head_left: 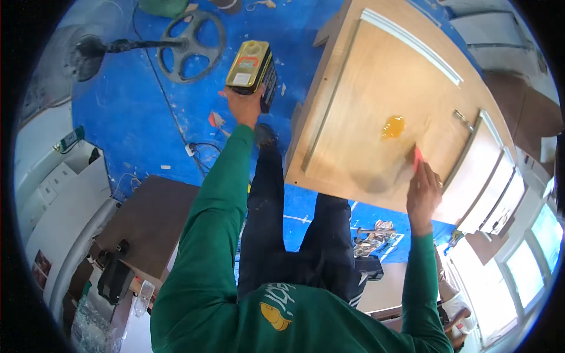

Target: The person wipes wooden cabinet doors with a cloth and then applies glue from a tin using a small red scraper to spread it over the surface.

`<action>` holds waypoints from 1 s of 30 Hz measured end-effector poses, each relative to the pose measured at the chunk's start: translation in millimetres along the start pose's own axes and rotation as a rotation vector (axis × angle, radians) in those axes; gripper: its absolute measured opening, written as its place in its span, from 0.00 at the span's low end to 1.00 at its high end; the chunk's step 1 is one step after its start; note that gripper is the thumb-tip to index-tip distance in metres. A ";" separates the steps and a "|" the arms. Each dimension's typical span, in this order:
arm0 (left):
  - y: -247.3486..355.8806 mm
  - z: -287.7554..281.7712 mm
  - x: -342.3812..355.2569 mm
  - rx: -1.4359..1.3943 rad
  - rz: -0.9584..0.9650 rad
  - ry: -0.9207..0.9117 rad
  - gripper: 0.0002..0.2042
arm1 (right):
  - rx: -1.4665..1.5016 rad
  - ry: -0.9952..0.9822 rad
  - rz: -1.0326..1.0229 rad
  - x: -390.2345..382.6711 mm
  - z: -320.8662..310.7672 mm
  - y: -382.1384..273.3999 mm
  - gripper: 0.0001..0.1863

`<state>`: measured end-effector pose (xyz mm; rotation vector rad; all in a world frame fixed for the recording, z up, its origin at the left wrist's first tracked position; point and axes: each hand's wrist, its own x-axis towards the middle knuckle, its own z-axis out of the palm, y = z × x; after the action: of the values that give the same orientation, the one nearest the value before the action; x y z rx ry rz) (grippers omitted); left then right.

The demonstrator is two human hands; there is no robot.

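My left hand (242, 109) grips a rectangular yellow-and-black metal can (249, 63), held out to the left of a light wooden cabinet (353, 112). On the cabinet's flat face lies a small puddle of amber liquid (393, 127), with a faint smear to its right. In my right hand (425, 193) is a red, flat spreader (418, 157); its tip is at the wood, just below and right of the puddle. My fingers hide part of the spreader.
A stand with a spoked round base (191, 47) lies on the blue floor (129, 112) at upper left. Cables (197, 150) run across the floor. A brown table (150, 217) stands at left. Metal strips (412, 44) and a handle (463, 119) sit on the cabinet. Several loose items (376, 235) lie below it.
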<state>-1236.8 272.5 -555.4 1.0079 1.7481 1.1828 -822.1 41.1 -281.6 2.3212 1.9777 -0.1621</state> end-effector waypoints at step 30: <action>-308.6 141.8 -20.2 0.606 -0.014 -0.521 0.30 | 0.048 0.028 0.142 6.8 27.7 24.4 0.31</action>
<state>-1156.7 223.2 -882.4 1.4883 1.6909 0.3068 -797.7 40.1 -310.0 2.4962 1.8324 -0.1696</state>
